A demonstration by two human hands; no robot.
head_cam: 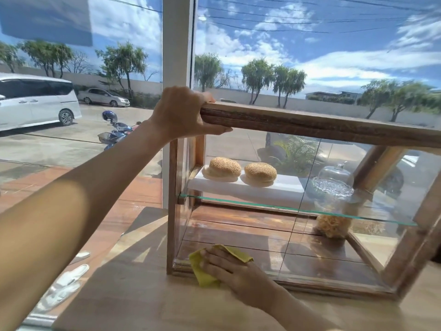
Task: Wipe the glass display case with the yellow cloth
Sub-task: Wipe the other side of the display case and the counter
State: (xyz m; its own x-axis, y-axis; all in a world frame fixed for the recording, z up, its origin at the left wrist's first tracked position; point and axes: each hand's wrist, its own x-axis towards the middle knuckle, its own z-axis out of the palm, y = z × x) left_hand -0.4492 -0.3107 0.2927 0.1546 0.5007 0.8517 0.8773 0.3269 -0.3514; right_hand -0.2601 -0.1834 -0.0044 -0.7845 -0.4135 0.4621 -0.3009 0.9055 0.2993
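The glass display case (310, 120) has a dark wooden frame and stands on a light wooden counter (148, 304) by a big window. My left hand (183, 113) grips the top left corner of its frame. My right hand (231, 268) presses the yellow cloth (202, 273) flat against the lower left of the front glass, near the bottom rail. Fingers cover most of the cloth.
Inside, two sesame buns (224, 167) lie on a white board (281, 185) above a glass shelf (298, 207). A glass dome dish (334, 181) sits at the right, a pale fibrous bundle (333, 225) below it. White slippers (64, 283) lie on the floor at the left.
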